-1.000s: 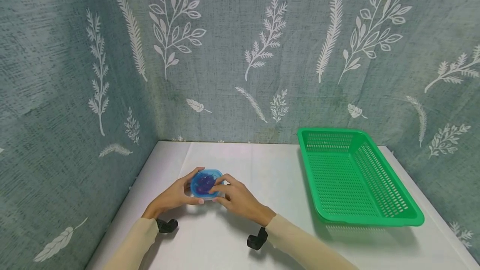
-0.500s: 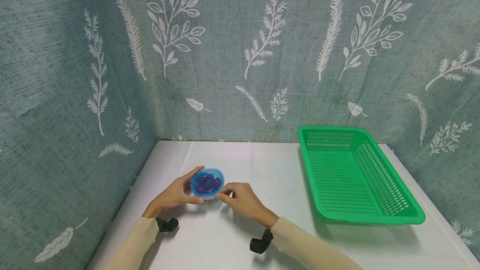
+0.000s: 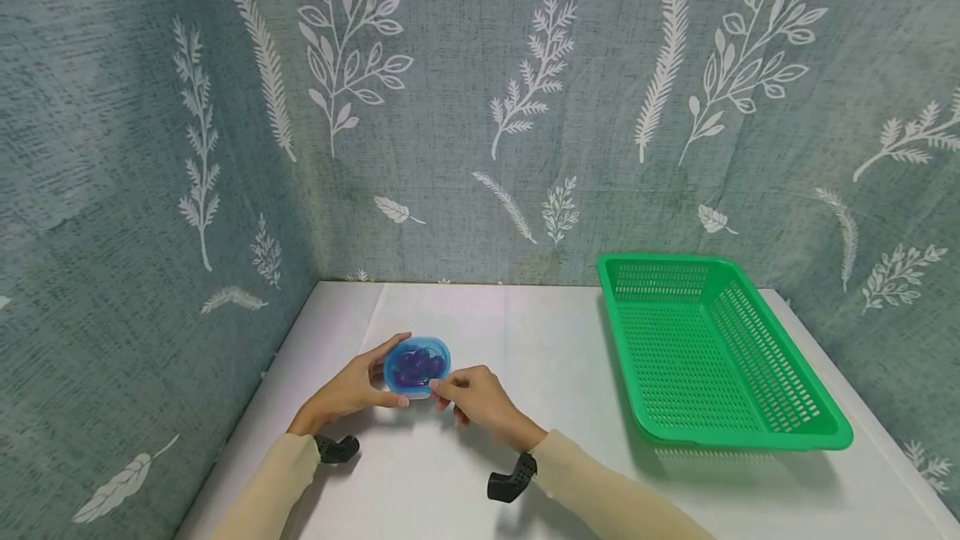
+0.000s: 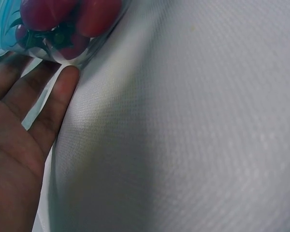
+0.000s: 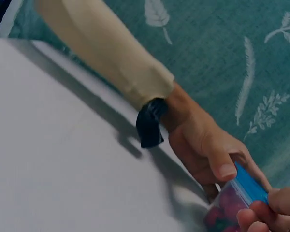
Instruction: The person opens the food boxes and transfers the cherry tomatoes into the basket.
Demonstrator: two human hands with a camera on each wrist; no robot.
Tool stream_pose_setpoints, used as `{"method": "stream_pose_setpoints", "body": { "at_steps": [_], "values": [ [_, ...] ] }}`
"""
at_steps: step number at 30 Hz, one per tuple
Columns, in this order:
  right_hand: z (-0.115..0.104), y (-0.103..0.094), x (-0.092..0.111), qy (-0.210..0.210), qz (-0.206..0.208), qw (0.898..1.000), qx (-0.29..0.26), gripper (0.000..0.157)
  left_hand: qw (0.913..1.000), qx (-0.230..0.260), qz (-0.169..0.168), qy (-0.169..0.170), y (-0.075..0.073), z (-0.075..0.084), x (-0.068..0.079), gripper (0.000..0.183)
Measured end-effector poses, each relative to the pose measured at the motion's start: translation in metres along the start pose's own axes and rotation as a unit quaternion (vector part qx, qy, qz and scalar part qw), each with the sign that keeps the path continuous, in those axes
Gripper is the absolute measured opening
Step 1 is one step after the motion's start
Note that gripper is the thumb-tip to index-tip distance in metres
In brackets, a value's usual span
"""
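Note:
A small clear plastic tub (image 4: 94,50) with a translucent blue lid (image 3: 417,346) holds red tomatoes (image 4: 99,17) with green stems. Through the lid they look purple in the head view. My left hand (image 3: 351,390) grips the tub from its left side, thumb at the front and fingers round the back. In the left wrist view, the left fingers (image 4: 63,89) reach up against the tub's wall. My right hand (image 3: 480,398) pinches the lid's edge at the front right corner, thumb and forefinger together there. The right wrist view shows the right fingertips (image 5: 275,200) at the lid's edge.
A green plastic basket (image 3: 628,373) with slotted sides stands on the right of the white table (image 3: 525,323). Grey-green cloth (image 3: 450,107) with white leaf prints hangs behind and along the sides. A black wrist camera (image 3: 513,480) is strapped below the right hand.
My right hand has drawn back from over the lid to its front right corner, and its fingers have closed together there. The left hand and tub have stayed nearly still.

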State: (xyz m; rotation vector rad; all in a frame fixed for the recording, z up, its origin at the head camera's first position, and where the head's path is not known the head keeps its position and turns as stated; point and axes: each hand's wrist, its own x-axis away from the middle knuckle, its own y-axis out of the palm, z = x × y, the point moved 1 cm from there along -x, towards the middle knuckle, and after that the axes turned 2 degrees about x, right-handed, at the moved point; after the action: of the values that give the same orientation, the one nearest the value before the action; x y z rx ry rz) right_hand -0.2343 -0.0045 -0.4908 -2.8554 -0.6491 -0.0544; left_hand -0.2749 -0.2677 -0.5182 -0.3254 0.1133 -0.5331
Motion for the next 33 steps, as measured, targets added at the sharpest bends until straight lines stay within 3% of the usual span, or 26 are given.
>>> {"method": "stream_pose_setpoints", "body": {
  "at_steps": [6,14,23,33],
  "values": [
    [0.002,0.005,0.0,0.009,0.01,0.998,-0.054,0.038,0.9999,0.01,0.0,0.002,0.001,0.0,0.001,0.107],
    [0.003,0.005,0.001,0.014,0.011,0.997,-0.069,0.038,1.0,0.0,-0.002,0.008,0.001,-0.002,0.0,0.106],
    [0.002,-0.005,0.003,0.006,0.018,0.998,-0.059,0.035,0.9999,-0.011,0.0,0.01,0.001,-0.001,-0.005,0.108],
    [0.008,-0.029,0.004,-0.014,0.028,0.999,-0.032,0.036,0.9997,-0.018,0.014,0.0,0.001,0.0,-0.004,0.099]
  ]
}}
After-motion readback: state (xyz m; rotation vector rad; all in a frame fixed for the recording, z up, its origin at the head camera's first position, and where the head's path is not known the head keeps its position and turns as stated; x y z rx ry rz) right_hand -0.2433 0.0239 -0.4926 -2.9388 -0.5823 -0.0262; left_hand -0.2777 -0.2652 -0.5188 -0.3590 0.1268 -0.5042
